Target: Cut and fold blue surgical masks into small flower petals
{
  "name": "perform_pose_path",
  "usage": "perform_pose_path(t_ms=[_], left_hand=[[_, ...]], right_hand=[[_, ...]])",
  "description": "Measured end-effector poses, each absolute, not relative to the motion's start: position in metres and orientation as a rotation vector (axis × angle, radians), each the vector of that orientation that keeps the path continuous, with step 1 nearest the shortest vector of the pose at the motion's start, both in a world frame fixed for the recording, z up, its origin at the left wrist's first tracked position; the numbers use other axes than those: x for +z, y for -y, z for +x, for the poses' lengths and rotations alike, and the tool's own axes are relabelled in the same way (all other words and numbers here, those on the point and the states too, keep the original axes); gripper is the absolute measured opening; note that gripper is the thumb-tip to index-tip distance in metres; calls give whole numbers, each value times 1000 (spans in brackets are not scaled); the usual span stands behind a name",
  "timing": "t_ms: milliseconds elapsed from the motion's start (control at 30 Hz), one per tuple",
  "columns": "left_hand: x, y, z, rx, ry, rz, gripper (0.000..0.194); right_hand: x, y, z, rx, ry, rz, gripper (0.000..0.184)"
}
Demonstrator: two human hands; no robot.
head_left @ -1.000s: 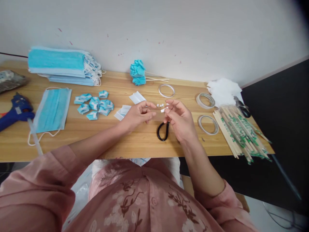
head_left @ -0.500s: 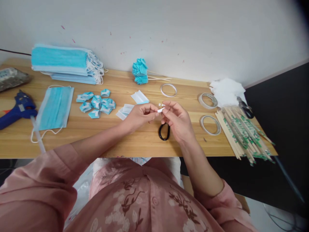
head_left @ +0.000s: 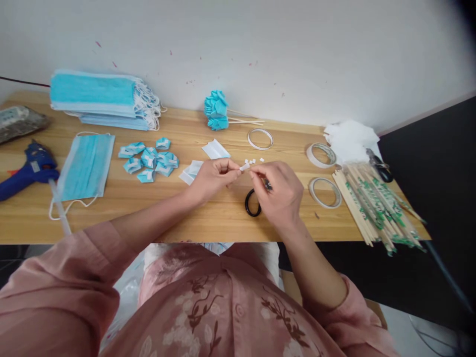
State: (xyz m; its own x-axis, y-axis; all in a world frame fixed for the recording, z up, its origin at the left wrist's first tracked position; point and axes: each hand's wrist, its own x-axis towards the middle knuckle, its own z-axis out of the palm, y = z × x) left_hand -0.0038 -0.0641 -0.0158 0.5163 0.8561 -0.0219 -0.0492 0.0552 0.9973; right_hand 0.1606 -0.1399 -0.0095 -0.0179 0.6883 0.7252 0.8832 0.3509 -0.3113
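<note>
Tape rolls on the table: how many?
3: a thin roll beyond the right hand, a second roll beside the white pile, and a third roll left of the wrapped sticks. Others could be hidden under the pile.

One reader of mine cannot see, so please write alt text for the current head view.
A person's left hand pinches a small white piece, with the right hand close beside it, above a wooden table. To the left lie folded blue pieces, a blue mask, a mask stack and a glue gun; to the right, tape rolls and sticks.
</note>
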Motion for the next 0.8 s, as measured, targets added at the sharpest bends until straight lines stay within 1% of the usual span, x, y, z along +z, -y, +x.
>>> perform_pose_path(t_ms=[133,433,633,800], left_hand=[[-17,64,-4,797,-743,1376,16],[-22,64,-4,827,-754,1473,10],[-27,63,-4,864,-810,1687,15],[-27,64,-5,874,-823,1755,14]], right_hand=[[-13,140,160,-302,1866,-1424,16],[-14,141,162,-214,1913,-1484,19],[-12,140,162,-187,1930,-1503,20],[-13,139,161,-201,1945,-1505,22]])
